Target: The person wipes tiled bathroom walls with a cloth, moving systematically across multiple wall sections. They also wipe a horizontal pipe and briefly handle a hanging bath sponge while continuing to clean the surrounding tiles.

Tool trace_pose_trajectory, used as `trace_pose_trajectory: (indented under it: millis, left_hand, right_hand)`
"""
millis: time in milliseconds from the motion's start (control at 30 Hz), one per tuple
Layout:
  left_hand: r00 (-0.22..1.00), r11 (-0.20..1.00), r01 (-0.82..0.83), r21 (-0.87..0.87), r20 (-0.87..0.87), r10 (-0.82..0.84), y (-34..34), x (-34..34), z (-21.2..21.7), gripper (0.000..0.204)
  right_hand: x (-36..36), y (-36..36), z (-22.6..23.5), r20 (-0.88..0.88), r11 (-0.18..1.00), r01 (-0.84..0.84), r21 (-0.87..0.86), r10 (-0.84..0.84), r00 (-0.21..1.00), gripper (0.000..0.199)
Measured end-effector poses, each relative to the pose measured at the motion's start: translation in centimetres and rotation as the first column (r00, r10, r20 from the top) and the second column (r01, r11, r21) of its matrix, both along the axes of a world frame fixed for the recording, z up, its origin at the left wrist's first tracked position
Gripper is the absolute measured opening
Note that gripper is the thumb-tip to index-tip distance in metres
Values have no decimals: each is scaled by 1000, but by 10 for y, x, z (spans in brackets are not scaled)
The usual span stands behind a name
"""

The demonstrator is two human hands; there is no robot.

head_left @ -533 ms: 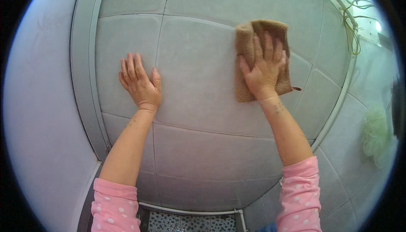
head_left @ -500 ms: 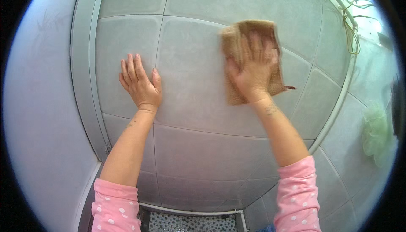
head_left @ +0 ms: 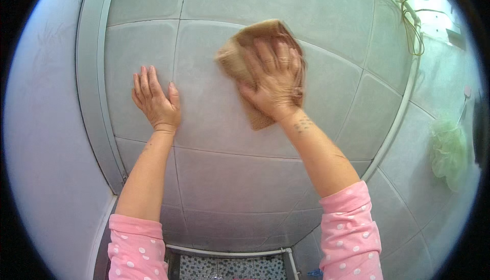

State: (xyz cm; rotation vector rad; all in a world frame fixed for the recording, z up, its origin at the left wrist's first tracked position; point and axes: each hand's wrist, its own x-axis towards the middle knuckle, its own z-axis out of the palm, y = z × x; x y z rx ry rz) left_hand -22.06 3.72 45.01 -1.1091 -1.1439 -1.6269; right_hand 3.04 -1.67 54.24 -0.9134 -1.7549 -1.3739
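My left hand [head_left: 155,101] lies flat on the grey tiled wall [head_left: 224,183], left of centre, with its fingers straight and holding nothing. Under the palm and fingers of my right hand [head_left: 273,81] is a brown cleaning cloth [head_left: 260,119], pressed against the tiles. That cloth is tilted and folded at its upper left, and part of it is hidden beneath the hand. Slight blur shows on the cloth and right fingers.
A grey door frame [head_left: 92,76] with a hinge borders the tiles at left. White pipes run down the right corner [head_left: 395,132] and along the bottom [head_left: 229,253]. Looped wires [head_left: 412,30] hang upper right; a green mesh bath puff [head_left: 449,152] hangs below them.
My right hand has slid the brown cloth leftward across the tiles, and the cloth has turned. My left hand stays at the same spot on the wall while the view shifts slightly.
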Motion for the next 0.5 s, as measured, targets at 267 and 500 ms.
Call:
trace_pose_trajectory:
  millis: [267, 500]
  left_hand:
    - [999, 999, -13, -37, 31, 14, 2, 1, -1, 60]
    - [999, 999, 3, -40, 47, -1, 1, 8, 1, 59]
  right_hand:
    - [190, 5, 10, -470, 957, 234, 171, -129, 873, 71]
    - [181, 0, 17, -494, 977, 159, 142, -69, 867, 72]
